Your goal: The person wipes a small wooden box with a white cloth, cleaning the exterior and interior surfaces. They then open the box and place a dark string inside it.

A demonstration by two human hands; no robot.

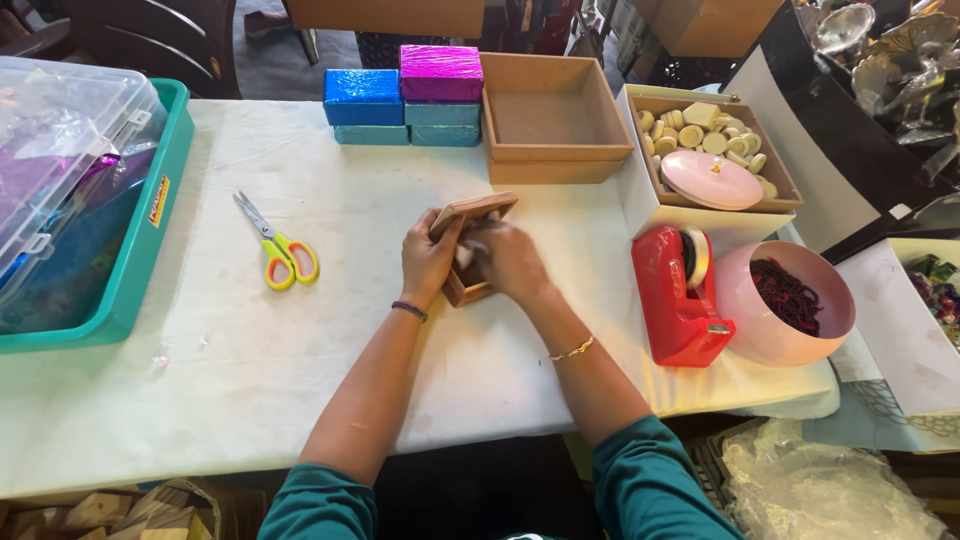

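I look down on a white table [300, 330]. My left hand [428, 255] and right hand [508, 260] both clasp a small wooden box [470, 215], its lid tilted up between them. Yellow-green scissors [278, 248] lie well to the left, near a teal tray [140, 250]. Behind the box sit foil-wrapped boxes [405, 95] and an open brown box [552, 125]. To the right I see a red tape dispenser [675, 295] touching a pink bowl [770, 340].
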